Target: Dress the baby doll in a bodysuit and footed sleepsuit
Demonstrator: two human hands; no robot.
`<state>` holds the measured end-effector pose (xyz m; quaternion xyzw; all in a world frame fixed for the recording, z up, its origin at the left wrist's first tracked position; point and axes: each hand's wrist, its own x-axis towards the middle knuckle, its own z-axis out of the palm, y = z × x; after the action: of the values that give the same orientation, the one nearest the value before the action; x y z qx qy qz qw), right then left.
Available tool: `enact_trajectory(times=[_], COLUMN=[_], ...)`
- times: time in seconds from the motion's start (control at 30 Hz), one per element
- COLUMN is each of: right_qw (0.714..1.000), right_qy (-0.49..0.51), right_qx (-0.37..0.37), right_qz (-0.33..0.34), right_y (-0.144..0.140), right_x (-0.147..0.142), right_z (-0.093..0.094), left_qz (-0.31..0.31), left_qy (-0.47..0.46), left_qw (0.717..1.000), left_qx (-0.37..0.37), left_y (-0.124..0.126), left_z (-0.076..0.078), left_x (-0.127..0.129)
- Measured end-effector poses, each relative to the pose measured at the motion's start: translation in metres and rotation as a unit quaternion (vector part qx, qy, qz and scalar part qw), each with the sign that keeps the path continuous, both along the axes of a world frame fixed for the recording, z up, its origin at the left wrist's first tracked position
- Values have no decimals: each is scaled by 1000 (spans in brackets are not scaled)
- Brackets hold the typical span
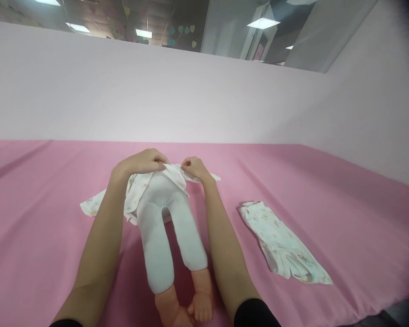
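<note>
pinching the printed baby top (139, 188) at the doll (170, 227)'s chest with both hands, left hand (145, 161) and right hand (194, 167) each closed narrow on a front edge, doll lying on its back on the pink sheet (37, 204), feet nearest. likely to bunch the thin cloth or slip an edge free if tugged unevenly. could also shift the doll toward the folded trousers (282, 247) lying apart at right.

Bright, even light from ceiling panels (263, 22) casts soft shadows across the pink sheet (344, 218); wide-angle distortion darkens the right-hand corners
</note>
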<state>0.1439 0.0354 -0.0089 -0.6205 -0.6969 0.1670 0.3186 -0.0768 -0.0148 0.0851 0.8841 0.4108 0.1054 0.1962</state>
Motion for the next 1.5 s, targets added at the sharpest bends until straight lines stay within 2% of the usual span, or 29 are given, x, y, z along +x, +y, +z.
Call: enact_trajectory(times=[0.17,0.33,0.47,0.6,0.67,0.8,0.9,1.0,1.07,1.2,1.3,1.37,1.5], right_qw=[997,996,998,995,991,984,983,984,980,970,969,973,986], right_qy=[-67,-84,-38,-9,-19,-40,-82,-129,-152,-136,-128,-123,-107], right_qx=[38,-19,-14,-21,-44,-84,-100,-90,-100,-147,-142,-127,-90], right_qz=[12,16,41,92,123,149,128,85,85,138,154,149,94], right_y=[0,-2,-14,-27,-31,-38,-45,-48,-45,-31,-23,-21,-20], right_x=[-9,-18,-27,-36,-41,-49,-56,-61,-61,-57,-58,-61,-71], right_z=[0,-2,16,36,41,46,50,50,46,33,27,24,16], left_qz=[-31,-54,-92,-94,-60,82,186,229,218,181,153,131,60], left_qy=[-42,6,-9,-54,-47,27,113,187,198,187,163,136,81], left_qw=[999,998,994,993,997,996,976,954,954,963,971,976,986], left_qx=[-11,-29,-61,-50,-24,11,-26,-54,-52,-63,-87,-104,-130], left_y=[-2,2,-4,-7,-5,-1,-2,-3,0,9,16,19,25], left_z=[0,-5,0,3,1,-3,-5,-8,-12,-20,-22,-22,-28], left_x=[1,3,3,2,0,-5,-6,-3,-2,-4,-12,-19,-22])
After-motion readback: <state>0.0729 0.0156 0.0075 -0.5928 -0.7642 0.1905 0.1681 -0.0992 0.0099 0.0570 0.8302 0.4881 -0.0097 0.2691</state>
